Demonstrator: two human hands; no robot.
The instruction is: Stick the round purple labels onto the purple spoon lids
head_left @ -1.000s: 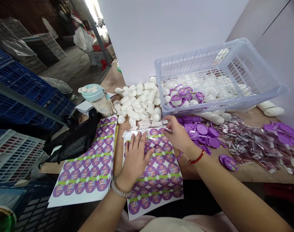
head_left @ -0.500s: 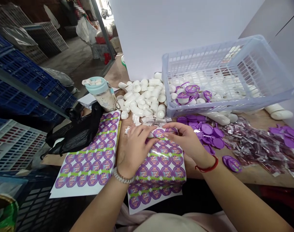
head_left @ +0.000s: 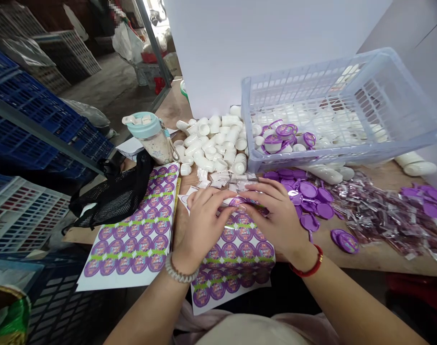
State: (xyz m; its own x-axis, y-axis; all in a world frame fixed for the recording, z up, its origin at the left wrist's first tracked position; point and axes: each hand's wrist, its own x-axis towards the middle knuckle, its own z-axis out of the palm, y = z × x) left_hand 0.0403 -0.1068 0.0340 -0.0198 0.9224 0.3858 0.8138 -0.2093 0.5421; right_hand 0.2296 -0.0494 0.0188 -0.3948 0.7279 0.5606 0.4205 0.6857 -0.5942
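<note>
While the two hands are coming together, the left hand (head_left: 204, 220) is pinching one round purple sticker (head_left: 238, 201) at the far edge of the sticker sheet (head_left: 240, 251). The right hand (head_left: 278, 215), fingers spread, is pressing down beside it. A second ago the left hand was lying flat, so peeling seems to be just starting. Loose purple lids (head_left: 310, 196) are lying right of the sheet, white caps (head_left: 213, 143) behind it.

Purple-and-green sticker sheet (head_left: 240, 249) — purple lids (head_left: 312, 194)

Sticker sheet (head_left: 236, 254): white backing, rows of round purple stickers. Lies just in front of the white caps (head_left: 214, 143). The end away from them overhangs the surface (head_left: 376, 254).
</note>
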